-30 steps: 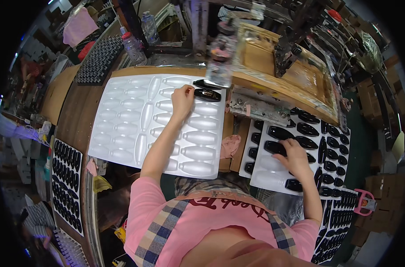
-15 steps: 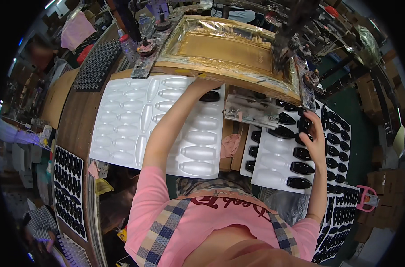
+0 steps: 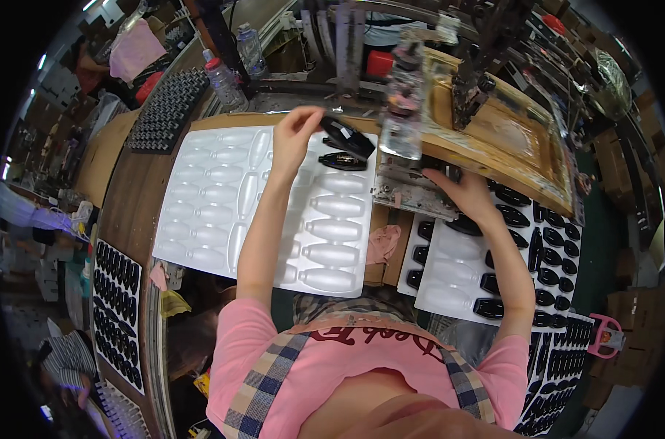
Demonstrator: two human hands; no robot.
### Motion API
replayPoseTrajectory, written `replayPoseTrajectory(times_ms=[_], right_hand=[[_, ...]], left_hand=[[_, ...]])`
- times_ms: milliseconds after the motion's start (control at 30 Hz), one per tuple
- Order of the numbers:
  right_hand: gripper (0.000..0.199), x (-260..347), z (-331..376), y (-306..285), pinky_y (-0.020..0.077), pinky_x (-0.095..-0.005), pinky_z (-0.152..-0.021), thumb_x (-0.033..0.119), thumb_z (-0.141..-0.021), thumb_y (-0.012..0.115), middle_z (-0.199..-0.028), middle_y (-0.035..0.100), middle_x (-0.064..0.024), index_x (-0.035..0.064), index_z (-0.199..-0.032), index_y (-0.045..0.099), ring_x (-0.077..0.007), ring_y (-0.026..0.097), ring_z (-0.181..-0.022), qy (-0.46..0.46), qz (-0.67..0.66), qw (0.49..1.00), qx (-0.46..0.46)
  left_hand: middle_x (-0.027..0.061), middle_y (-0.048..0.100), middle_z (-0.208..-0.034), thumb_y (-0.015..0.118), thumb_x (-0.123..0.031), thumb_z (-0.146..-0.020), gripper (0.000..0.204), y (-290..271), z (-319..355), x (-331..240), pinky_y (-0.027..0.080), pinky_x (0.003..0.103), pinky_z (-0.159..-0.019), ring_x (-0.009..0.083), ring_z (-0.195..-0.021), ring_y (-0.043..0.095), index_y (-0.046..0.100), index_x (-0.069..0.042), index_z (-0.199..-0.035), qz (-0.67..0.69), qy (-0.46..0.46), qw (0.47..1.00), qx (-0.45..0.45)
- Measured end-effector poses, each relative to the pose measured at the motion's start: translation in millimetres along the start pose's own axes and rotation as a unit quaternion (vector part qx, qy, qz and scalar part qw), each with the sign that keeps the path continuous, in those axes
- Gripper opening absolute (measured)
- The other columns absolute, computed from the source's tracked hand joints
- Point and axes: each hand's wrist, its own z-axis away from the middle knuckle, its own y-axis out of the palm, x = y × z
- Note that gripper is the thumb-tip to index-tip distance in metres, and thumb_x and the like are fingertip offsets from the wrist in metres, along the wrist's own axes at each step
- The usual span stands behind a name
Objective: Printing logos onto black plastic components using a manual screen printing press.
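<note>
My left hand (image 3: 297,139) pinches one end of a glossy black bottle-shaped piece (image 3: 347,137), held tilted over the far right part of a white moulded tray (image 3: 201,252). Beneath it, another black piece with small light print (image 3: 343,160) lies in a hollow of that tray. My right hand (image 3: 466,192) reaches over a small metal fixture (image 3: 413,196), fingers closed about a dark piece that is mostly hidden by the hand and the frame above. A wooden-framed printing screen (image 3: 486,150) stands just beyond the right hand.
A second white tray (image 3: 449,282), partly filled with black pieces, lies at the right, overlapping further filled trays (image 3: 555,256). A pink cloth (image 3: 383,243) lies between the trays. Clear bottles (image 3: 225,84) and a grey pegged rack (image 3: 166,110) stand at the far left.
The printing screen has shifted right. My left hand has come out from beside it with a black piece raised above the tray. My right hand has moved left from the right tray to the fixture.
</note>
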Motion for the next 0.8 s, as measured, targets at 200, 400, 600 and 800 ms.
replayPoseTrajectory(times_ms=[200, 400, 600, 800], right_hand=[[0.037, -44.7, 50.0, -37.4, 0.0362, -0.0321, -0.087, 0.024, -0.084, 0.050, -0.104, 0.055, -0.0179, -0.0048, -0.107, 0.049, -0.0268, 0.051, -0.099, 0.137, -0.098, 0.973, -0.157], [0.040, -47.7, 87.6, -25.0, 0.0443, -0.0367, -0.072, 0.027, -0.074, 0.061, -0.098, 0.055, -0.0185, -0.0021, -0.100, 0.055, -0.0337, 0.054, -0.085, 0.099, 0.194, 0.969, 0.116], [0.042, -41.6, 89.3, -16.7, 0.0450, -0.0381, -0.069, 0.023, -0.067, 0.067, -0.091, 0.055, -0.0173, -0.0012, -0.099, 0.055, -0.0336, 0.056, -0.077, 0.106, 0.210, 0.969, 0.072], [0.043, -38.3, 94.9, -29.9, 0.0420, -0.0325, -0.053, 0.022, -0.069, 0.068, -0.086, 0.057, -0.0146, 0.0013, -0.101, 0.049, -0.0239, 0.053, -0.058, 0.187, 0.107, 0.976, 0.026]], left_hand=[[0.0040, 0.059, -0.073, 0.058, -0.012, -0.081, 0.016, -22.9, 53.6, 55.4, 0.044, 0.020, -0.060, 0.0079, -0.064, 0.054, 0.059, 0.004, -0.086, -0.067, -0.072, 0.995, -0.019], [0.0024, 0.057, -0.063, 0.060, -0.018, -0.081, 0.021, -15.1, 67.3, 77.0, 0.040, 0.020, -0.051, 0.0067, -0.055, 0.051, 0.058, 0.003, -0.079, -0.192, -0.114, 0.974, -0.043], [0.0116, 0.052, -0.054, 0.057, -0.027, -0.081, 0.033, -12.1, 68.3, 69.0, 0.038, 0.032, -0.048, 0.0205, -0.048, 0.048, 0.054, 0.003, -0.068, -0.393, -0.073, 0.916, -0.022], [0.0156, 0.054, -0.064, 0.055, -0.025, -0.081, 0.029, -16.9, 70.9, 72.1, 0.038, 0.039, -0.054, 0.0319, -0.058, 0.051, 0.050, 0.001, -0.070, -0.489, 0.027, 0.872, -0.027]])
